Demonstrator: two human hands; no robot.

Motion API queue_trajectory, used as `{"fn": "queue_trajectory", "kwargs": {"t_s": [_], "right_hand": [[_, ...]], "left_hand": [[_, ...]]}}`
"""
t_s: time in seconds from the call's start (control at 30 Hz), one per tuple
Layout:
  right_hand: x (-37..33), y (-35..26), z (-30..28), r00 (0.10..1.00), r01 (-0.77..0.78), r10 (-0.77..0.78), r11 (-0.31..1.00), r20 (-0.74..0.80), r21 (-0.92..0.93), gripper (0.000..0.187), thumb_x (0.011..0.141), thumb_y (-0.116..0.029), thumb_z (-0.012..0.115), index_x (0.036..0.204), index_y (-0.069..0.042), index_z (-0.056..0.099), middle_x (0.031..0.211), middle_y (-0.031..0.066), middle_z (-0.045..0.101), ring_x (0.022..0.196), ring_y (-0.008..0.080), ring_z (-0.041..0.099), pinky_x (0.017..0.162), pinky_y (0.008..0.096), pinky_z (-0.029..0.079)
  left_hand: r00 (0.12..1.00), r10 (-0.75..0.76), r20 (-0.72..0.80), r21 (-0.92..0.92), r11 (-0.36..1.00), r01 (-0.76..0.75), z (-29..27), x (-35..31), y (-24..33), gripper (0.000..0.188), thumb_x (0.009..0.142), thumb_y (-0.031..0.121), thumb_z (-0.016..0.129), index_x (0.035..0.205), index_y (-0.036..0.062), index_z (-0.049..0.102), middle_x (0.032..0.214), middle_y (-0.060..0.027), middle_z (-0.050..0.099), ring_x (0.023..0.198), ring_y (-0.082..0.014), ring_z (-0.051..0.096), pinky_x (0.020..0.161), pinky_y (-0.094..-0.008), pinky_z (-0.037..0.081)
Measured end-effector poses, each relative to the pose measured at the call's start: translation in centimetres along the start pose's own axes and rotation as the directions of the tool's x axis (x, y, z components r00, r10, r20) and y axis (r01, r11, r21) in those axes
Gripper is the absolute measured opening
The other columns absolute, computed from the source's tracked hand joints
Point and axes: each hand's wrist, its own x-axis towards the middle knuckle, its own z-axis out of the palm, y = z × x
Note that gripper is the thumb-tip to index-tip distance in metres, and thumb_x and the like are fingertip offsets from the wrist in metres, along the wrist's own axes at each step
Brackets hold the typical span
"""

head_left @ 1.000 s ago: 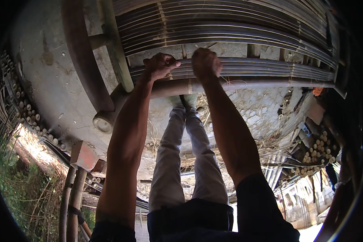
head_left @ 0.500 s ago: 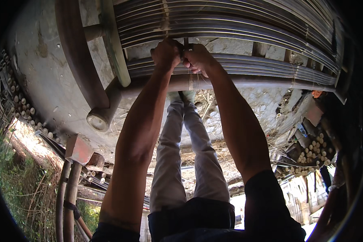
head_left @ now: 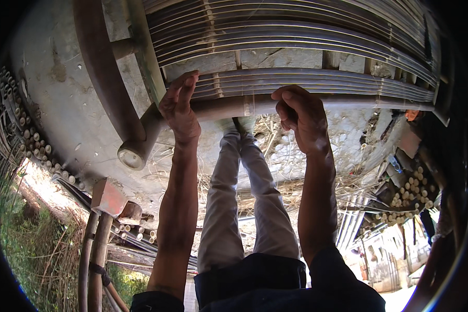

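A bamboo bench or bed frame [head_left: 338, 102] with dark slats [head_left: 296, 78] spans the upper part of the view. My left hand [head_left: 182, 112] hovers by the frame's left corner, at the end of the front pole, with fingers stretched and nothing seen in it. Above the front pole, right of the middle, is my right hand [head_left: 304, 114]. Its fingers are loosely bent with gaps between them, and I see nothing held. The slats run lengthwise in bundles, with a wide gap between the front bundle and those behind it. A cross strip [head_left: 238, 60] shows in that gap.
A thick bamboo post [head_left: 104, 78] stands at the frame's left. Cut bamboo poles are stacked at left [head_left: 36, 143] and right [head_left: 408, 195]. A reddish block [head_left: 109, 196] sits on posts at lower left. Straw and shavings [head_left: 268, 135] litter the ground by my feet.
Both hands were together at the gap between the slat bundles, gripping there. They have parted and come back toward me, the left to the left, the right to the right.
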Motion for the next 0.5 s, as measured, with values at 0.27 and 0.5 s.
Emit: {"fn": "queue_trajectory", "kwargs": {"t_s": [0.27, 0.5], "right_hand": [[-0.8, 0.0, 1.1, 0.981, 0.192, -0.192, 0.981, 0.008, 0.006, 0.031, 0.094, -0.018, 0.05, 0.111, 0.004, 0.064, 0.068, 0.0067, 0.057, 0.053, 0.008, 0.042, 0.051, 0.0238, 0.039], [0.3, 1.0, 2.9, 0.901, 0.27, -0.31, 0.948, 0.303, 0.17, 0.053, 0.087, 0.0, 0.038, 0.139, 0.007, 0.04, 0.141, 0.0225, 0.047, 0.092, 0.0211, 0.069, 0.078, 0.0323, 0.06]], "left_hand": [[0.975, -0.004, 0.222, -0.268, 0.961, 0.065, -0.9, 0.3, 3.6, 0.018, 0.09, 0.01, 0.059, 0.095, -0.0053, 0.066, 0.088, -0.0099, 0.067, 0.083, -0.0185, 0.065, 0.082, -0.0323, 0.052], [0.866, 0.104, 0.489, 0.35, 0.886, -0.304, -0.1, -1.6, 5.2, 0.005, 0.088, 0.004, 0.068, 0.091, 0.0041, 0.071, 0.076, -0.0003, 0.062, 0.06, -0.0068, 0.049, 0.054, -0.0241, 0.039]]}}
